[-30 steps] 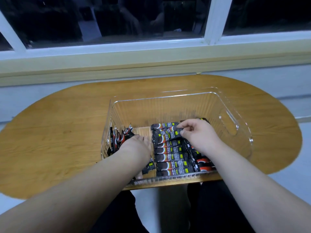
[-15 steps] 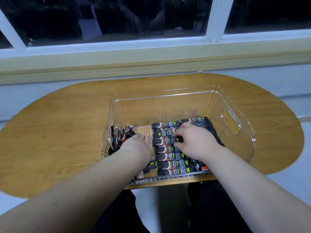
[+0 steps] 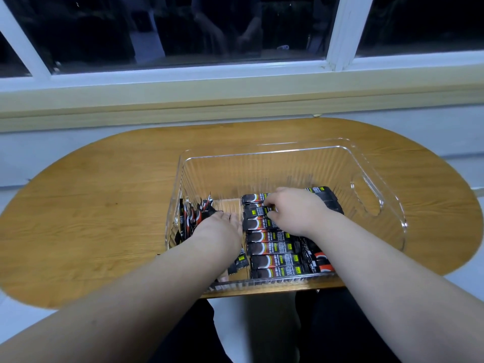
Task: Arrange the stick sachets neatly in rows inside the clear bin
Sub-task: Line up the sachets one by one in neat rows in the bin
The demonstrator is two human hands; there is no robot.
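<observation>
Stick sachets (image 3: 272,260), black with a red-and-white crescent and a yellow tag, lie in a flat row mid-frame inside the clear bin (image 3: 262,171); others stand jumbled at its left wall. The right hand (image 3: 296,213) pinches one. I cannot tell whether the left hand (image 3: 217,231) is holding any.

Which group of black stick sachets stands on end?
The black sachet bunch against the left wall of the clear plastic bin; the middle row lies flat.
</observation>
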